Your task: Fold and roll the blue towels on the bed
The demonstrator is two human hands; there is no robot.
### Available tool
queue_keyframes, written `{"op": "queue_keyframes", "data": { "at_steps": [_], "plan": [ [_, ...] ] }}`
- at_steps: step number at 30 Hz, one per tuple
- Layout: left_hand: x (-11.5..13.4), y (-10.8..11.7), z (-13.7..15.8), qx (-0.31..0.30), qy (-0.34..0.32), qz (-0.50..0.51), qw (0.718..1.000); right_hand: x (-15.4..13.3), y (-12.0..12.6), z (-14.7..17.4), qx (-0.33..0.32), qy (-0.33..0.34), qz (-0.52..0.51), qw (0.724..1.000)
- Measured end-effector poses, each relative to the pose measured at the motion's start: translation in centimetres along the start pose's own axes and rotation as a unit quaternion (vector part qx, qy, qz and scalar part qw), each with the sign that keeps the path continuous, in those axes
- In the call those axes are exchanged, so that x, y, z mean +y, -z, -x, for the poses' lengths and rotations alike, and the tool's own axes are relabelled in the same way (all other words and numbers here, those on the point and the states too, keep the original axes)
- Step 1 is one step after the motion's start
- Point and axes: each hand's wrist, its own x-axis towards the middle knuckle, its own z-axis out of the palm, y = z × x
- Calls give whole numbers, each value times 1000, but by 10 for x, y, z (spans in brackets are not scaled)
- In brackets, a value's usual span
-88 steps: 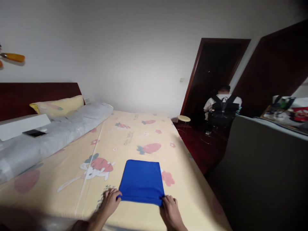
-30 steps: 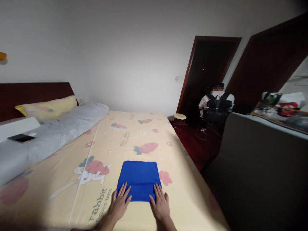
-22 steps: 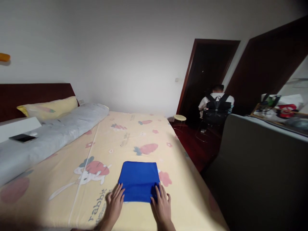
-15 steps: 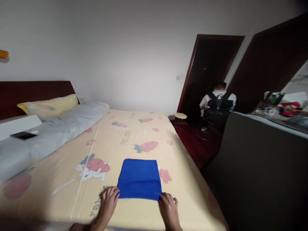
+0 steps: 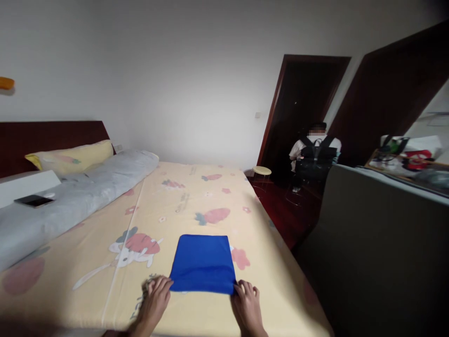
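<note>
A flat blue cloth (image 5: 203, 260), roughly square and apparently folded, lies on the yellow patterned bed sheet (image 5: 196, 313). Its near left corner is pinched by my left hand (image 5: 158, 296). At the near right corner, the fingers of my right hand (image 5: 247, 297) grip the edge in the same way. A shallow crease runs across the cloth near its front edge. Both thumbs are partly hidden, and both hands rest close to the sheet.
A grey quilt (image 5: 105, 192) lies along the left, with a tablet-like device (image 5: 34, 201) on it and a yellow pillow (image 5: 75, 157) behind. A dark panel (image 5: 379, 252) stands right of the bed. Farther back are a round stool (image 5: 262, 171) and a seated person (image 5: 314, 152).
The view has shifted slightly. Both hands keep their hold on the near corners, and the cloth looks almost unchanged on the bed.
</note>
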Motion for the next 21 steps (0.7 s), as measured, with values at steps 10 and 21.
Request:
{"op": "queue_keyframes", "data": {
  "at_steps": [10,21],
  "plan": [
    [77,-17,-26,-46,-37,60,996,-61,-26,-14,-39,18,-44,998],
    [43,-25,-15,-90,84,-13,992,-35,-38,-15,-91,-83,-36,992]
  ]
}}
